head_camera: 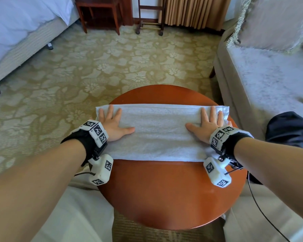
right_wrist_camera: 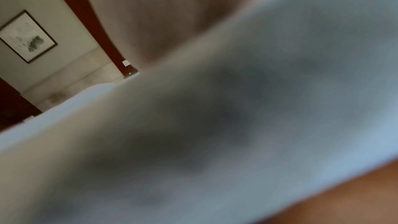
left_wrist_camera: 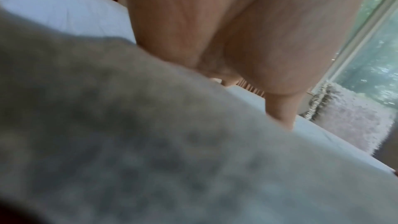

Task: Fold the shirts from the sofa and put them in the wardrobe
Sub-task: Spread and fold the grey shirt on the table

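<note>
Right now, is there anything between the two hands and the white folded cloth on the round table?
No. The left hand and the right hand lie flat on the cloth, one near each end, fingers spread. Nothing is between them and it. The table carries only the cloth.

Head view down over table (head_camera: 164, 198), wrist views seemingly skimming cloth (head_camera: 157, 133)

Wrist views blurred — folded cloth (left_wrist_camera: 150, 142) fills both (weave unreadable), dark garment (head_camera: 290, 130) cut off
</note>
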{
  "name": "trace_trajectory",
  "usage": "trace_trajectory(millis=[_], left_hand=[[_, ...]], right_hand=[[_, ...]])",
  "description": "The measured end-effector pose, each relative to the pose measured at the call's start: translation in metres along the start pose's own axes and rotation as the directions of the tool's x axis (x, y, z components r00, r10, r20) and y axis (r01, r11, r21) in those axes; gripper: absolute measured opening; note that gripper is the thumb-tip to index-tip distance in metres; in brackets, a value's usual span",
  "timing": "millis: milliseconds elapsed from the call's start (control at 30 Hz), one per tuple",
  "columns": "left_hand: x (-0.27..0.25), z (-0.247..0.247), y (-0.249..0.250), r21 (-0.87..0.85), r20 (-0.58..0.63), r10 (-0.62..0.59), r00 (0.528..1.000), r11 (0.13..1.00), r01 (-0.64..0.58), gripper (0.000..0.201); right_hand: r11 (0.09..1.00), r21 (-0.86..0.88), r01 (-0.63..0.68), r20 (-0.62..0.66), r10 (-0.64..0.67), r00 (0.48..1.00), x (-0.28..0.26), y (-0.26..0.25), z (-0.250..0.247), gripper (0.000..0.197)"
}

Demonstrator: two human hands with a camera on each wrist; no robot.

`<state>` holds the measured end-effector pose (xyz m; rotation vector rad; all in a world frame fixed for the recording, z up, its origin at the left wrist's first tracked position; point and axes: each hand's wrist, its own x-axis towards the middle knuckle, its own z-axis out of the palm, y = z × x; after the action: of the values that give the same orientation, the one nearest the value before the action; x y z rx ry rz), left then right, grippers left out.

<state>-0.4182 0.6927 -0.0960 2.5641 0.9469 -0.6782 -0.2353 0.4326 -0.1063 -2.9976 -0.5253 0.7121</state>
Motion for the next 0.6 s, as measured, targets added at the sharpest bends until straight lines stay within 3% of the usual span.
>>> trace_trajectory(millis=[167,333,600], left_hand=[[-0.032,0.003,0.027,0.033,-0.052,0.049,0.997,0.998,-0.048,0.105],[-0.052,0.026,0.023,0.078,0.082,0.019,0.996,0.997,-0.026,0.111],[-0.067,0.035,0.010,0.170,0.171,-0.034,0.985,0.985,0.005,0.118]], right_hand=[[0.996,0.061,0.058,-0.025,-0.057,0.998,-0.034,-0.019,0.001,0.102],[0.996,0.051,0.069,-0.017,-0.069,0.997,-0.057,-0.004,0.027,0.095],[0.995,-0.030,0.094,-0.047,-0.095,0.994,-0.057,0.022,0.035,0.098]])
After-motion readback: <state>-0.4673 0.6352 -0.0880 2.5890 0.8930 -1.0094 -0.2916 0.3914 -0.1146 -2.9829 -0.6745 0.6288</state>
